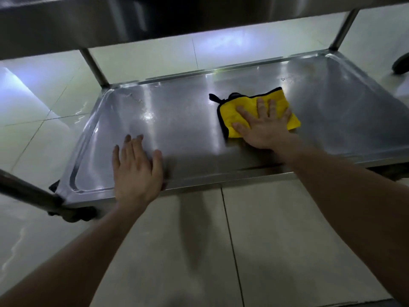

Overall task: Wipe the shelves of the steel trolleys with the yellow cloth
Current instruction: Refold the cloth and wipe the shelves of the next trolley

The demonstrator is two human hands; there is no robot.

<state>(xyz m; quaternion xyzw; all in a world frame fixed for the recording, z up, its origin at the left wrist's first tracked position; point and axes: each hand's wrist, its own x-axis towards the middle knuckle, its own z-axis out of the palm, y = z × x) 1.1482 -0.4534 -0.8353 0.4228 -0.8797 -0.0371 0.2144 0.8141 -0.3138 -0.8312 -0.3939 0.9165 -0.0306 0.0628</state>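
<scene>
cloth: the yellow cloth (245, 102) has a black edge. it lies flat on the right part of the bottom shelf (188, 129), about midway between the near and far rims.
right hand: the right hand (265, 129) presses down on the cloth. its fingers (261, 106) are straight and spread, not curled round it.
left hand: the left hand (136, 171) rests flat on the near left part of the shelf. its fingers are straight and hold nothing.
shelf: shiny steel with a raised rim and bright streaks.
trolley: a top shelf (110, 18) hangs over it on thin steel posts (94, 65). a black wheel (73, 213) sits under the near left corner.
room: pale shiny floor tiles (276, 229) lie all around, with white glare on the far side.
</scene>
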